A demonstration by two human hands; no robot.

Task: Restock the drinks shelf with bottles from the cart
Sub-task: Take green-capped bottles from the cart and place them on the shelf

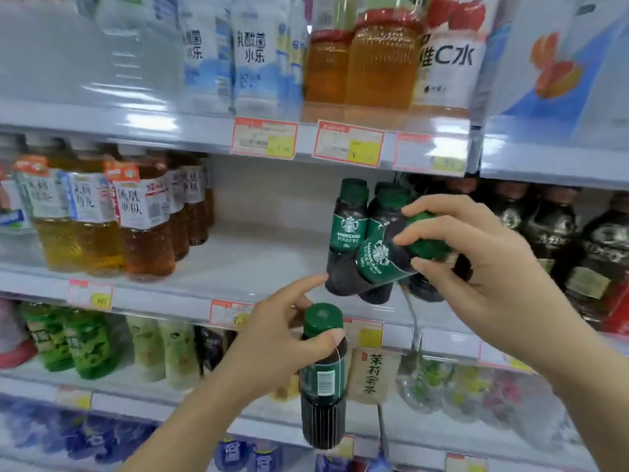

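We record the right hand (483, 267) at 3 o'clock of frame centre. Its fingers (442, 229) are curled over the green cap end of a tilted coffee bottle (381, 264), thumb beneath the neck, so the grip is closed round the bottle. That bottle lies slanted, cap toward 2 o'clock and base toward 8 o'clock. It is held at the front of the middle shelf (258, 257) and overlaps two standing coffee bottles (348, 219) with the same green label, upright on the shelf at its 12 o'clock. We cannot tell whether its base rests on the shelf.

The left hand (272, 332) sits at 6 o'clock of centre. Its thumb presses across the neck of an upright coffee bottle (323, 386) just under the cap. The index finger stretches toward 1 o'clock, its tip just beside the tilted bottle's base; we cannot confirm contact. This bottle hangs in front of the lower shelves.

On the middle shelf, amber tea bottles (146, 219) stand at 9 o'clock and dark bottles (551, 233) at 3 o'clock. Red-bordered price tags (263, 137) line the shelf edge at 12 o'clock.
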